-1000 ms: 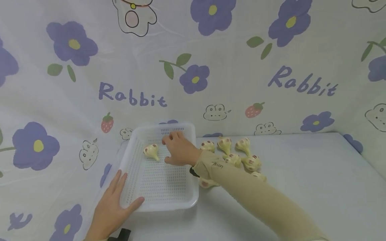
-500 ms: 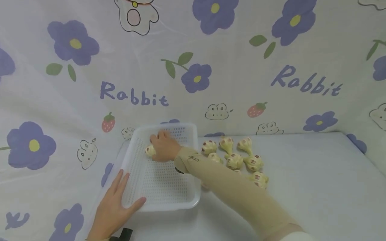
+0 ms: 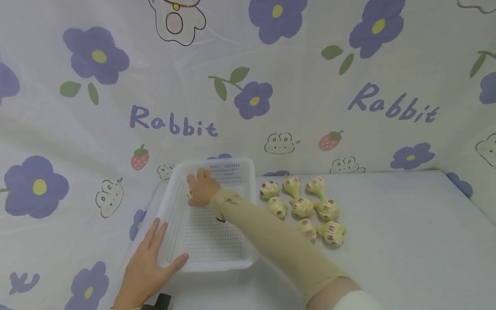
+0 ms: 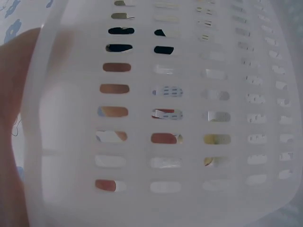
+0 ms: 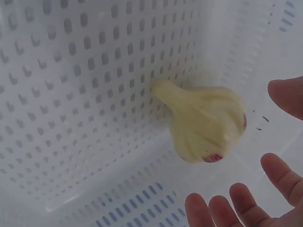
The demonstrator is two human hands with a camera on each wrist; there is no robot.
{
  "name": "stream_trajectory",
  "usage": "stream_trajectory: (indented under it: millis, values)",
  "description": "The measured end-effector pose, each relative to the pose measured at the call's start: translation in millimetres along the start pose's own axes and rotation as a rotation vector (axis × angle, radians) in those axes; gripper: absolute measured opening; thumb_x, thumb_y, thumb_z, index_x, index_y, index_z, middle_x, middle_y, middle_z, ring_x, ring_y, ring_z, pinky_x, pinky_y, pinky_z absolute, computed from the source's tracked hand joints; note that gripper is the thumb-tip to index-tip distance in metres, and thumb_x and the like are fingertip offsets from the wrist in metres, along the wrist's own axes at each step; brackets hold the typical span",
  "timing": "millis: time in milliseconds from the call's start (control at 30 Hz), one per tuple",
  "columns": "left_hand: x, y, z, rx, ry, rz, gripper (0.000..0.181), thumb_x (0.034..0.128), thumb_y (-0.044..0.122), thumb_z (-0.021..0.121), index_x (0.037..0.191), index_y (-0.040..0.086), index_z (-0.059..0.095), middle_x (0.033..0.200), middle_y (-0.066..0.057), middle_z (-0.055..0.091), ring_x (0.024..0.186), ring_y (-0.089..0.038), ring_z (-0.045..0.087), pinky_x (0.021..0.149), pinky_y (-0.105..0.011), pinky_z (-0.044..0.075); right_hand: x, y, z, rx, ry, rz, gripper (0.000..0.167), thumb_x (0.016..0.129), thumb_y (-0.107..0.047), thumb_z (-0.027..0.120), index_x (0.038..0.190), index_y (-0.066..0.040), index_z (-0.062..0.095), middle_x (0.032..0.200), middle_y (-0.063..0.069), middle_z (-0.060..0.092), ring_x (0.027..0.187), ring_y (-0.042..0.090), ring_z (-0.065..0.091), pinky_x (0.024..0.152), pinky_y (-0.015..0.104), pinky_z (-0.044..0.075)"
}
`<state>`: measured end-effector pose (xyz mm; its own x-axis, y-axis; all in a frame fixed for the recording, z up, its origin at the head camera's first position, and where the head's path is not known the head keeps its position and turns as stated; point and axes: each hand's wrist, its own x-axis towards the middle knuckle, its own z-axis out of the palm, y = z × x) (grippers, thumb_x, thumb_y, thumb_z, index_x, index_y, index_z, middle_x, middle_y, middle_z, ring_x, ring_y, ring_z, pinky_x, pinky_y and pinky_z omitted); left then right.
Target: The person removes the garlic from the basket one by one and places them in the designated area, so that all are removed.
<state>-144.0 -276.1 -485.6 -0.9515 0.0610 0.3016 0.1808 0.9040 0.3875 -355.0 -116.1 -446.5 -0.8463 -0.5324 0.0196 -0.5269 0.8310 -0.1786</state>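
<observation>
A white perforated plastic basket point(image 3: 217, 266) stands on the table. My left hand point(image 3: 143, 265) rests against its near left corner, with fingers stretched along the outer side and the thumb at the front rim. My right hand point(image 3: 203, 189) is inside the basket, over its far left part. In the right wrist view, a garlic bulb point(image 5: 203, 120) with reddish patches lies in the basket, stem on. The thumb and fingers point(image 5: 246, 208) are spread around it, with a gap between them and the bulb. The head view shows only a sliver of that bulb.
Several garlic bulbs point(image 3: 303, 208) lie grouped on the white table point(image 3: 395, 228) just right of the basket. The right forearm passes over the basket's right rim. A printed curtain point(image 3: 302, 86) hangs behind and at the left.
My right hand has moved left inside the basket and come over the garlic bulb, now mostly covering it. The left hand stays at the corner. More bulbs at the right show as the forearm shifts.
</observation>
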Motion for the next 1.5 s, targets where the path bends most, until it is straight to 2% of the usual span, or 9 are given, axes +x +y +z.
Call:
stream_trajectory:
  millis: [100, 267, 467, 833, 1033, 1200, 1400, 1500]
  values:
    - [-0.8, 0.4, 1.6, -0.012, 0.01, 0.01, 0.098, 0.0872, 0.064, 0.074, 0.161, 0.009, 0.039, 0.171, -0.015, 0.029, 0.149, -0.045, 0.039, 0.109, -0.069, 0.042, 11.5, 2, 9, -0.035, 0.011, 0.028, 0.056, 0.09, -0.037, 0.076, 0.136, -0.015, 0.052, 0.126, 0.01, 0.047, 0.116, 0.024, 0.045, 0.063, 0.025, 0.051]
    - [-0.4, 2.1, 1.5, -0.017, 0.042, 0.034, 0.097, 0.0867, 0.061, 0.076, 0.161, 0.009, 0.039, 0.171, -0.014, 0.03, 0.148, -0.045, 0.04, 0.108, -0.069, 0.043, 21.8, 2, 17, -0.068, 0.041, 0.061, 0.061, 0.088, -0.039, 0.078, 0.14, -0.018, 0.052, 0.131, 0.01, 0.045, 0.118, 0.024, 0.045, 0.069, 0.028, 0.053]
    - [-0.4, 3.0, -1.3, -0.02, 0.059, 0.043, 0.097, 0.0861, 0.058, 0.077, 0.161, 0.009, 0.04, 0.17, -0.015, 0.031, 0.148, -0.045, 0.041, 0.108, -0.069, 0.043, 23.3, -3, 24, -0.04, 0.036, 0.068, 0.063, 0.087, -0.032, 0.077, 0.144, -0.022, 0.053, 0.144, 0.011, 0.042, 0.129, 0.026, 0.042, 0.078, 0.031, 0.056]
    - [0.7, 3.5, -1.3, -0.02, 0.054, 0.043, 0.096, 0.0867, 0.058, 0.077, 0.16, 0.006, 0.041, 0.17, -0.016, 0.031, 0.148, -0.045, 0.041, 0.109, -0.069, 0.042, 26.6, -3, 36, -0.026, -0.003, 0.081, 0.07, 0.087, -0.038, 0.081, 0.149, -0.026, 0.052, 0.144, 0.01, 0.042, 0.134, 0.025, 0.041, 0.085, 0.033, 0.058]
    - [0.4, 1.9, -0.9, -0.016, 0.036, 0.029, 0.097, 0.0873, 0.059, 0.076, 0.16, 0.007, 0.04, 0.17, -0.016, 0.03, 0.148, -0.045, 0.041, 0.109, -0.069, 0.042, 24.1, -5, 40, 0.034, -0.046, 0.088, 0.065, 0.086, -0.031, 0.082, 0.144, -0.022, 0.054, 0.14, 0.01, 0.043, 0.13, 0.026, 0.04, 0.081, 0.033, 0.058]
    - [-0.3, -0.4, -0.3, -0.005, 0.034, 0.022, 0.097, 0.087, 0.06, 0.075, 0.16, 0.007, 0.04, 0.17, -0.016, 0.03, 0.148, -0.045, 0.041, 0.109, -0.069, 0.042, 19.4, -10, 41, 0.034, -0.09, 0.112, 0.067, 0.087, -0.031, 0.082, 0.147, -0.02, 0.051, 0.152, 0.013, 0.036, 0.139, 0.028, 0.035, 0.082, 0.034, 0.061]
    - [0.0, -1.0, -0.3, 0.004, 0.019, 0.01, 0.098, 0.0871, 0.062, 0.074, 0.161, 0.007, 0.039, 0.171, -0.015, 0.029, 0.148, -0.046, 0.042, 0.109, -0.07, 0.043, 12.4, -14, 44, 0.004, -0.102, 0.132, 0.053, 0.095, -0.021, 0.071, 0.143, -0.018, 0.052, 0.148, 0.013, 0.04, 0.137, 0.027, 0.037, 0.08, 0.031, 0.06]
    - [0.4, -0.2, -0.7, 0.006, 0.012, 0.004, 0.099, 0.0871, 0.063, 0.073, 0.161, 0.007, 0.039, 0.171, -0.015, 0.029, 0.148, -0.046, 0.042, 0.109, -0.07, 0.042, 12.1, -14, 44, 0.003, -0.095, 0.133, 0.047, 0.098, -0.02, 0.068, 0.142, -0.017, 0.052, 0.151, 0.014, 0.038, 0.141, 0.029, 0.035, 0.08, 0.031, 0.061]
